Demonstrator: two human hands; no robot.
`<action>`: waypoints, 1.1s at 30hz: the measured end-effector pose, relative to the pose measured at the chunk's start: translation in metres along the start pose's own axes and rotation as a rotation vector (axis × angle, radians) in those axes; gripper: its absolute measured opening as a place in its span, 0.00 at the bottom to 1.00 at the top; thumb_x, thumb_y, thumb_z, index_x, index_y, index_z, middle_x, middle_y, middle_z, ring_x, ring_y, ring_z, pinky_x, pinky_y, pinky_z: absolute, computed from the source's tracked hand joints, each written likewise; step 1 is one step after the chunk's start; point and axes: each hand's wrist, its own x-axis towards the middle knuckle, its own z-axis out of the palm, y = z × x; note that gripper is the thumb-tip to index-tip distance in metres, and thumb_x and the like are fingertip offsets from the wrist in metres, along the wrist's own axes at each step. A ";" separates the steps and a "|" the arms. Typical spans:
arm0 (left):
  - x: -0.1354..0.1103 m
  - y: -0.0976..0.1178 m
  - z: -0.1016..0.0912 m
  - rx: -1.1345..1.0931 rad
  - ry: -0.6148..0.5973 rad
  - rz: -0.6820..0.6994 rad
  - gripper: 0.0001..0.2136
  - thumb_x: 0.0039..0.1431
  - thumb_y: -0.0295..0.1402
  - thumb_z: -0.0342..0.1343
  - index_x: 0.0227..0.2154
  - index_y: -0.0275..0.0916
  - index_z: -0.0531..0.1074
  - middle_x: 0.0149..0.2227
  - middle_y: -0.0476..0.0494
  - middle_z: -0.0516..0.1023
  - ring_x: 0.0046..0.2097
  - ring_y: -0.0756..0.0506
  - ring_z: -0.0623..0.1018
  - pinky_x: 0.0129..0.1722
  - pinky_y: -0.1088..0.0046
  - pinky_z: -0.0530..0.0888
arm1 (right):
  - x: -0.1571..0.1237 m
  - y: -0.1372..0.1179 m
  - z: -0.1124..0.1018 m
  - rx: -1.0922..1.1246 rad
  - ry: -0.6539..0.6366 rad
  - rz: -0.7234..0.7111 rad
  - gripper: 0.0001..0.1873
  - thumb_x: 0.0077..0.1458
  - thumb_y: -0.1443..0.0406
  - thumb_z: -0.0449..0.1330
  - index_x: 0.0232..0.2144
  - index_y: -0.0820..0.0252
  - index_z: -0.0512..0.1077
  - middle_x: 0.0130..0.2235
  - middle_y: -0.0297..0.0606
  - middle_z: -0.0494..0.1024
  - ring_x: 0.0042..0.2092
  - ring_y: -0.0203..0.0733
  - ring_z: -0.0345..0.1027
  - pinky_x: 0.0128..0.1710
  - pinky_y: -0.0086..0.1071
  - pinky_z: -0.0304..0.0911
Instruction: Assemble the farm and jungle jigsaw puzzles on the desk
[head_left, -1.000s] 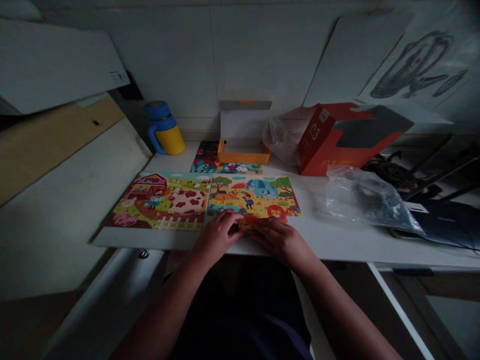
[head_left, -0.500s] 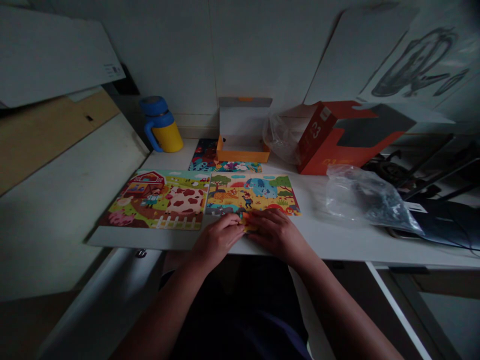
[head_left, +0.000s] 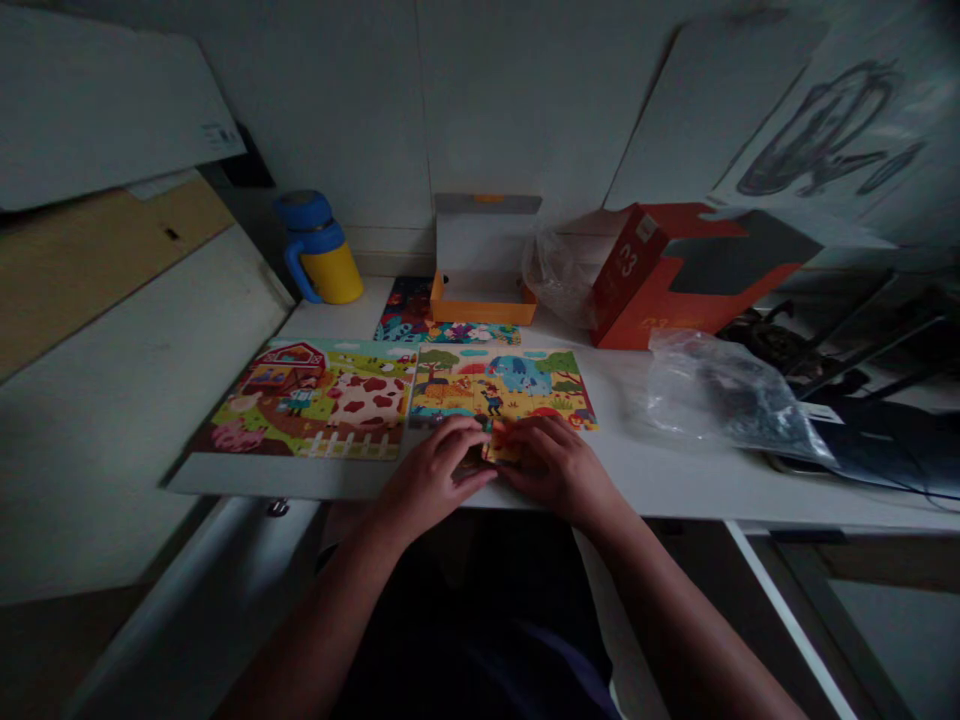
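Observation:
Both hands rest at the near edge of a white table (head_left: 675, 480). My left hand (head_left: 435, 470) and my right hand (head_left: 555, 462) meet over a small orange and yellow puzzle piece (head_left: 501, 446), fingers curled and pinching it from both sides. The piece lies against the near edge of a safari jigsaw (head_left: 502, 385) with a blue elephant. Left of that lies a farm jigsaw (head_left: 307, 400) with a red barn and a spotted cow. A third, darker jigsaw (head_left: 409, 318) lies behind them, partly under an open box.
An open orange and white box (head_left: 484, 260) stands at the back. Beside it are a crumpled clear bag (head_left: 559, 275) and a tipped orange carton (head_left: 675, 275). A blue and yellow bottle (head_left: 319, 250) stands back left. Another plastic bag (head_left: 727, 395) and dark items lie to the right.
My hands have drawn closer together over the piece at the safari jigsaw's near edge; the right hand moved slightly left and forward. The camera shifted a little.

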 end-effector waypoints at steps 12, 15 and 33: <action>0.002 -0.003 0.003 0.065 -0.088 -0.075 0.10 0.69 0.34 0.62 0.52 0.44 0.76 0.61 0.39 0.78 0.64 0.39 0.77 0.65 0.54 0.76 | -0.041 0.025 -0.046 -0.330 0.193 0.238 0.16 0.66 0.53 0.66 0.51 0.53 0.77 0.50 0.45 0.83 0.50 0.56 0.76 0.50 0.49 0.73; 0.004 0.000 0.005 0.186 -0.215 -0.071 0.21 0.70 0.41 0.62 0.63 0.45 0.71 0.72 0.39 0.68 0.72 0.36 0.68 0.72 0.50 0.67 | -0.063 0.038 -0.067 -0.472 0.204 0.341 0.19 0.67 0.49 0.64 0.50 0.54 0.78 0.50 0.47 0.83 0.50 0.58 0.75 0.52 0.50 0.72; 0.003 0.013 0.003 0.290 -0.450 -0.078 0.31 0.69 0.49 0.60 0.72 0.49 0.64 0.79 0.41 0.53 0.78 0.36 0.57 0.76 0.51 0.57 | -0.099 0.080 -0.107 -0.563 -0.069 0.389 0.23 0.71 0.49 0.55 0.58 0.54 0.76 0.57 0.46 0.83 0.55 0.59 0.76 0.54 0.50 0.72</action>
